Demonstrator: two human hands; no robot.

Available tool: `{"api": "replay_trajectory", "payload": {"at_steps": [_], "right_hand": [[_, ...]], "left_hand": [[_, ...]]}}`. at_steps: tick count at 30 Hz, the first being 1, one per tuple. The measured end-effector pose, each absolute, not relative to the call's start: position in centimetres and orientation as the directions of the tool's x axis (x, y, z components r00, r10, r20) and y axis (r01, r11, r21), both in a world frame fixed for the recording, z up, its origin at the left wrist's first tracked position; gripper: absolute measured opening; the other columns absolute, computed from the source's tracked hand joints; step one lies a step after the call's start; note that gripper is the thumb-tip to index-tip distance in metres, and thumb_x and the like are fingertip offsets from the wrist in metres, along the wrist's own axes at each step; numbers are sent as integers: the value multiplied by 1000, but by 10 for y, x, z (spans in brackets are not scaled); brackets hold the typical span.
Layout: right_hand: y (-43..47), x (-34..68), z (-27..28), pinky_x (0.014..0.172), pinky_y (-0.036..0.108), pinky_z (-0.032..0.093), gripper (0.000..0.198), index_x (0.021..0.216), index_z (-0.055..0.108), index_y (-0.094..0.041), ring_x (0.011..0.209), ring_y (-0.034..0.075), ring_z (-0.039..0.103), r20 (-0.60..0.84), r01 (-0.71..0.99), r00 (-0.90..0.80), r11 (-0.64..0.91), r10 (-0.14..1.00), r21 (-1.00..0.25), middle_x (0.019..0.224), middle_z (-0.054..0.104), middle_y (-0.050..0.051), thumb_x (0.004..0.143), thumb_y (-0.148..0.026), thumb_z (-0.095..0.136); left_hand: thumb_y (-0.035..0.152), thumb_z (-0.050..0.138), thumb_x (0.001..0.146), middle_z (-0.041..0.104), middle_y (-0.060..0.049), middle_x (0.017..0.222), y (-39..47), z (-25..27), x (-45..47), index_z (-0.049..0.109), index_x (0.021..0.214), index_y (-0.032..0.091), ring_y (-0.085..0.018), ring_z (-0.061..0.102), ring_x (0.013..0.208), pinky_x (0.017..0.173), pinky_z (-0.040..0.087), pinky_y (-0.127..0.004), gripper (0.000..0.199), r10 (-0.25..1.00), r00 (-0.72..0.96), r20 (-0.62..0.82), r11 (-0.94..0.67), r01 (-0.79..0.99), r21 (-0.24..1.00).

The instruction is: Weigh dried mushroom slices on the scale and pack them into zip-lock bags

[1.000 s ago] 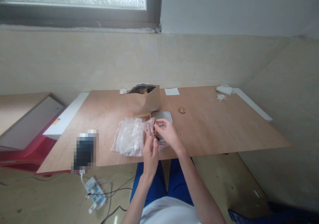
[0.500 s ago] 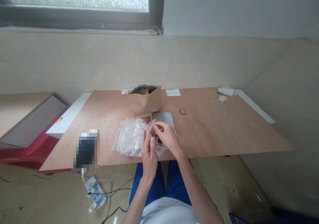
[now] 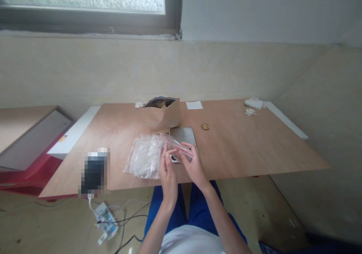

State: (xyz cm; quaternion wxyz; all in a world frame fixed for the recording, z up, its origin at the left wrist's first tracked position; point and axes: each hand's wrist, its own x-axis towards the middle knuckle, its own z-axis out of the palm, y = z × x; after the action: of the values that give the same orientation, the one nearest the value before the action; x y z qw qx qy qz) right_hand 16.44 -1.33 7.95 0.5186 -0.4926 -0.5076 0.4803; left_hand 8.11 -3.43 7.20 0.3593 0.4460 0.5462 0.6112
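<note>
Right hand (image 3: 195,168) pinches a clear, red-striped plastic zip bag (image 3: 175,144) above a flat silver slab (image 3: 185,134); left hand (image 3: 169,174) touches that bag too, can't tell if it's pinching. Guessing seal-handling; next needs a steady rim. Brown paper bag (image 3: 166,119) behind the slab.

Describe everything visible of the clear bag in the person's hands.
The clear bag looks like thin, see-through plastic, with reddish lines along one edge. It is held over the table, that edge slanting from upper left to lower right in the view. The right hand grips it near the edge's lower right end; the left hand is at its left side, its grip unclear. Its contents cannot be made out.
</note>
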Motion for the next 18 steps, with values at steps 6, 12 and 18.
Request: {"api": "replay_trajectory", "payload": {"at_steps": [6, 12, 18], "right_hand": [[-7, 183, 87, 84, 37, 52, 30, 86, 55, -19, 93, 22, 66, -16, -170, 14, -13, 1000, -985, 95, 71, 8, 76, -47, 62], [-3, 198, 84, 82, 36, 53, 34, 89, 65, -17, 86, 22, 68, 0, -158, -15, -2, 1000, -987, 90, 72, 8, 76, -48, 63], [-1, 215, 82, 88, 40, 49, 42, 97, 67, -18, 88, 22, 67, 21, -74, -107, 13, 994, -997, 94, 71, 9, 86, -52, 46]], "left_hand": [[42, 52, 82, 41, -8, 135, -16, 69, 59, 49, 112, 22, -19, 36, 129, 107, 27, -35, 35, 835, -524, 169, -168, 51, 985], [46, 60, 75, 65, -2, 85, 9, 62, 36, 60, 101, 19, -15, 61, 82, 75, 47, -26, 38, 947, -322, -10, -61, -208, 976], [45, 61, 74, 60, 1, 67, 3, 61, 35, 66, 73, 16, -10, 53, 64, 60, 42, -19, 30, 957, -289, 1, -62, -201, 978]]}}
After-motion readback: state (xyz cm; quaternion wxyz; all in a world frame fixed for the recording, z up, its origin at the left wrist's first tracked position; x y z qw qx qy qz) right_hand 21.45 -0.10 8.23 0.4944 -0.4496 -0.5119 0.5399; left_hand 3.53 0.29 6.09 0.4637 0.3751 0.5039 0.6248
